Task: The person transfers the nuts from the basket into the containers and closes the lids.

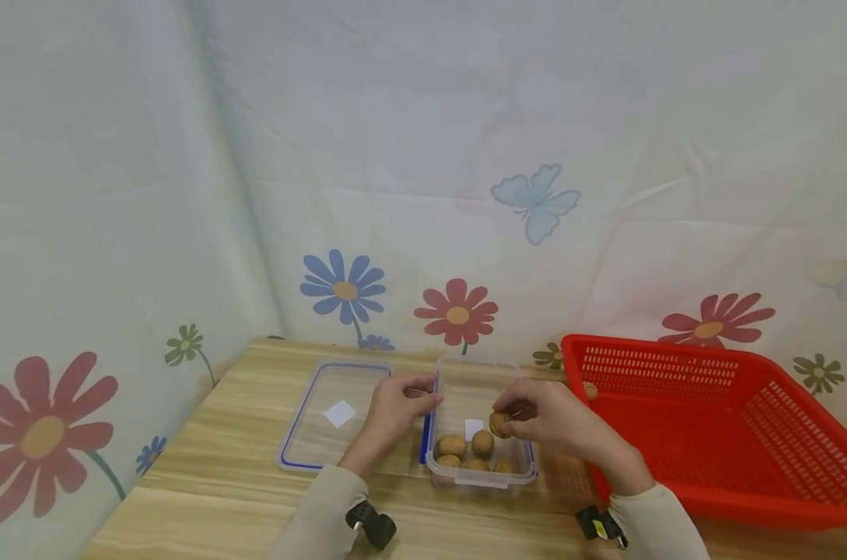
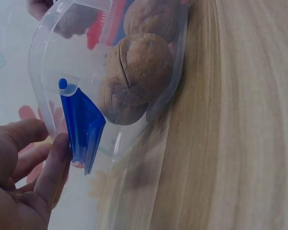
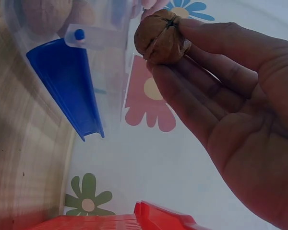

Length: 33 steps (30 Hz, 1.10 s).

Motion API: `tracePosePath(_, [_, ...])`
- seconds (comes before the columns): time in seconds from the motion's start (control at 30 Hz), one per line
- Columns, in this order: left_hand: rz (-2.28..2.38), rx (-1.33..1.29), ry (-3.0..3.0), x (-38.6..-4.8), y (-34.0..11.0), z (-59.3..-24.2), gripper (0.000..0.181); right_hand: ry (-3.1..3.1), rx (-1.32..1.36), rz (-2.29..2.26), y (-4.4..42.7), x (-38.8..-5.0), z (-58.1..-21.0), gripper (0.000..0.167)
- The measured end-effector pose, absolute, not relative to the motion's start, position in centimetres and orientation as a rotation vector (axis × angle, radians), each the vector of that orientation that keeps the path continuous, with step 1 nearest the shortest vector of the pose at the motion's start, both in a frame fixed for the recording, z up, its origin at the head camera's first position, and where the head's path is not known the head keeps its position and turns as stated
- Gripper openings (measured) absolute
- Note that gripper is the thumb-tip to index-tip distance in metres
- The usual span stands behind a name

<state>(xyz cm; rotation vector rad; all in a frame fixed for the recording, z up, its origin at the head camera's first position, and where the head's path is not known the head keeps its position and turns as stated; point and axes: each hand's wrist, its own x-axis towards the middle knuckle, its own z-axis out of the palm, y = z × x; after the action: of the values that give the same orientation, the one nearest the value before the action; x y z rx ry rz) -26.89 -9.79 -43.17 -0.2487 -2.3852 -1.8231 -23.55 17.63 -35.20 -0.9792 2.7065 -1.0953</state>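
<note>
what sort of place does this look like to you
Likely an indoor work corner, perhaps set up for recording: a wood-grain table backed by flower-printed sheeting, with a small black device at each wrist.

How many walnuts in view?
7 visible: one walnut in the right hand, five in the box, and one at the basket's left wall, partly covered. More may be hidden beneath others or behind that wall.

I see rough, matt walnuts (image 3: 158, 38) and a smooth plastic box (image 1: 482, 481). On my feed, the basket (image 1: 675, 435) looks plastic, the bench (image 1: 206, 451) wood-grained.
</note>
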Motion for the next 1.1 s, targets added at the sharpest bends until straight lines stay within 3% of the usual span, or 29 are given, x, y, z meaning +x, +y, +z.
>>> tracePosePath(0.73, [-1.809, -0.257, -2.406, -27.1, -9.9, -43.2, 0.035, 2.726, -0.912, -0.945, 17.2, -23.5, -35.9, 0.021])
tracePosePath(1.1, [-1.835, -0.271, -2.373, -26.9, -9.9, -43.2, 0.034, 2.659, -0.889, -1.214, 18.0, -22.8, -33.7, 0.024])
